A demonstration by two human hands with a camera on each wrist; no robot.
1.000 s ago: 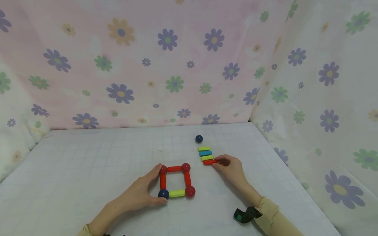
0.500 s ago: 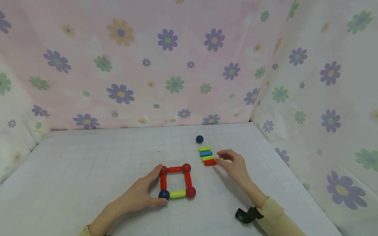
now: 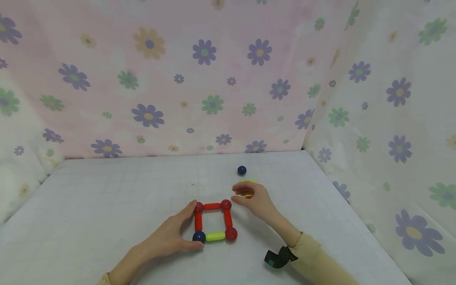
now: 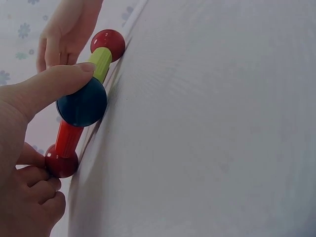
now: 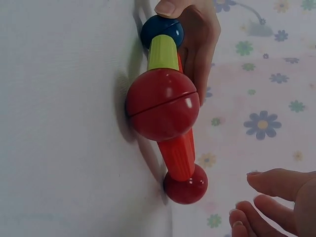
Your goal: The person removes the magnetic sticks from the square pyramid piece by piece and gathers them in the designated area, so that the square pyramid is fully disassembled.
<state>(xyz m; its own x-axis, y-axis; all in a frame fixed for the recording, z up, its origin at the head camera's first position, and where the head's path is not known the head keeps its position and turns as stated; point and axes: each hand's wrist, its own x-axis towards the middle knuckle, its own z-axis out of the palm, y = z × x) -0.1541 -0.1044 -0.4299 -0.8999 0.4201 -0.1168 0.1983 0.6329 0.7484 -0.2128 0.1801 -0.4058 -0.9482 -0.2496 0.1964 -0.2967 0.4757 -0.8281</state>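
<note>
A flat square of magnetic rods and balls [image 3: 228, 219] lies on the white table, with three red rods, one yellow-green rod, three red balls and one dark blue ball. My left hand [image 3: 169, 235] grips its left side. The thumb presses the blue corner ball [image 4: 81, 104], and the fingers touch a red corner ball [image 4: 62, 165]. My right hand [image 3: 259, 202] hovers just right of the square's far right corner, thumb and fingers apart with nothing between them, as the right wrist view also shows. Behind it, loose rods [image 3: 248, 181] are mostly hidden; yellow-green and a bit of red show.
A loose dark blue ball [image 3: 242, 170] sits beyond the rods, toward the back of the table [image 3: 117, 186]. A flowered cloth [image 3: 167, 95] hangs along the back and both sides. A black strap device [image 3: 279, 257] is worn at the right wrist.
My right hand has let go of the red rod at the near end of the row, then moved left across the loose rods toward the square. The left hand has stayed on the square.
</note>
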